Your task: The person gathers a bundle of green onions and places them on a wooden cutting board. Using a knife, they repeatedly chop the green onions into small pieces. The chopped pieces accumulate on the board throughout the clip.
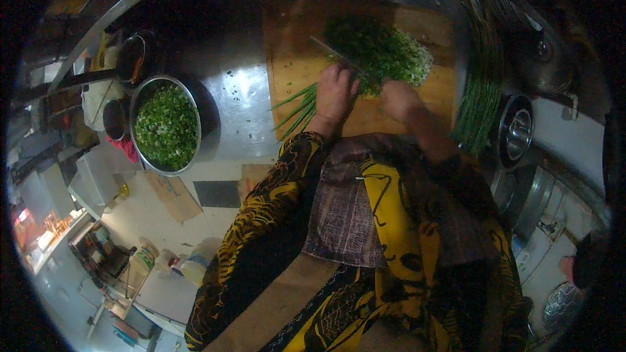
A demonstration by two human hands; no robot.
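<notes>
A wooden cutting board (364,120) lies before me on a metal counter. My left hand (336,89) presses a small bunch of scallions (299,107) against it, their green ends fanning out to the left. In my right hand (401,100) is the handle of a knife (335,52), mostly covered by my fingers. The blade slants up and left, close beside my left fingers. Just beyond the blade spreads a heap of chopped scallions (376,49), dark green on the left and whiter on the right.
To the left, a metal bowl (199,122) is filled with chopped scallions. Scallion bits dot the metal counter (239,132). A long bundle of whole scallions (479,93) lies along the board's right side, near a small metal bowl (518,129) and a dark pot (540,63).
</notes>
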